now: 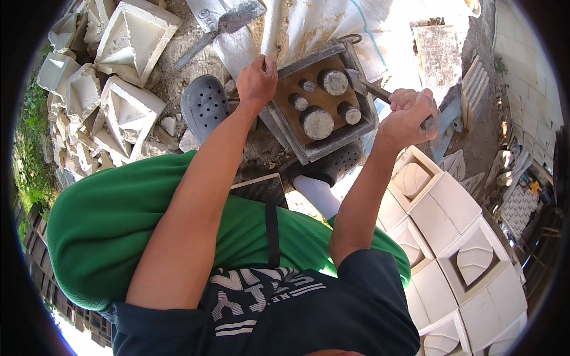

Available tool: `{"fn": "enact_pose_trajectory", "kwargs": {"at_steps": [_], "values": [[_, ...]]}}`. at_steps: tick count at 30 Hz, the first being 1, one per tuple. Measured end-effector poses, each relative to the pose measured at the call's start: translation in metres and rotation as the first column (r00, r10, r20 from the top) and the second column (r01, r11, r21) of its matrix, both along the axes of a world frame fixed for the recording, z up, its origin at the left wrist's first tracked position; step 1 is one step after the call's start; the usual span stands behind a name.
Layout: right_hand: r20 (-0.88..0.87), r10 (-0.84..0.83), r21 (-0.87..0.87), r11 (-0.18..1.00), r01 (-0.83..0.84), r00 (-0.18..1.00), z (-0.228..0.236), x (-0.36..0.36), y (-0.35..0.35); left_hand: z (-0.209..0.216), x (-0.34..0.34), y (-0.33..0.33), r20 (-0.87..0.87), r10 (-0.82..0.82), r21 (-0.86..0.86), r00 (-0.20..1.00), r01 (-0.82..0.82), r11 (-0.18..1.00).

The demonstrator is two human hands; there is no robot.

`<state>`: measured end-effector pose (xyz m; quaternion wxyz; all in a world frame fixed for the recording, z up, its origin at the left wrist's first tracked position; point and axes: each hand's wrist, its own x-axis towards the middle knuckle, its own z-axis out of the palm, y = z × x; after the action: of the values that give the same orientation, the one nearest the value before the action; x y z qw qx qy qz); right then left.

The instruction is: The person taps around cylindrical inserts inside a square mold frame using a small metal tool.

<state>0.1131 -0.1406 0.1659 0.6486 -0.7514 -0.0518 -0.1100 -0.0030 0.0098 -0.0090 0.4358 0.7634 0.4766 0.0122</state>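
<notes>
Dark shirt [267, 323] fills the lower edge; beyond it, the right hand [409, 115] grasps a tool [380, 93], and the left hand [257, 82] is curled by the box's upper-left corner — around what, I cannot tell. Between them lies the box [341, 142], just left of the right, nearer fist; the tool's long axis slants up-left to its right rim. Five grey cylinders [316, 123] stand inside — a trowel [240, 19] lies farther left, tiles [442, 202] right.
</notes>
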Motion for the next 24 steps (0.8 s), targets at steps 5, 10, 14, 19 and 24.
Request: {"fn": "enact_pose_trajectory", "kwargs": {"at_steps": [5,10,14,19,24], "values": [[-0.059,-0.011,-0.129,0.992,0.003,0.998,-0.031,0.003,-0.01,-0.001,0.004,-0.001,-0.011,-0.022,0.023,1.0,0.022,0.999],[0.067,0.091,0.107,0.99,-0.097,0.994,0.002,-0.011,-0.036,-0.001,0.0,-0.001,0.014,-0.015,0.049,1.0,0.014,0.999],[-0.055,0.129,-0.235,0.962,-0.138,0.99,-0.031,0.003,-0.044,0.002,0.002,-0.004,-0.002,-0.03,0.038,1.0,0.031,0.999],[0.031,0.153,0.111,0.982,-0.156,0.988,-0.007,-0.002,-0.055,0.002,0.002,0.0,-0.014,-0.02,0.04,1.0,0.021,0.999],[0.023,0.071,-0.051,0.996,-0.07,0.997,-0.016,-0.001,-0.054,-0.003,0.001,-0.001,-0.011,-0.021,0.038,1.0,0.021,0.999]]}}
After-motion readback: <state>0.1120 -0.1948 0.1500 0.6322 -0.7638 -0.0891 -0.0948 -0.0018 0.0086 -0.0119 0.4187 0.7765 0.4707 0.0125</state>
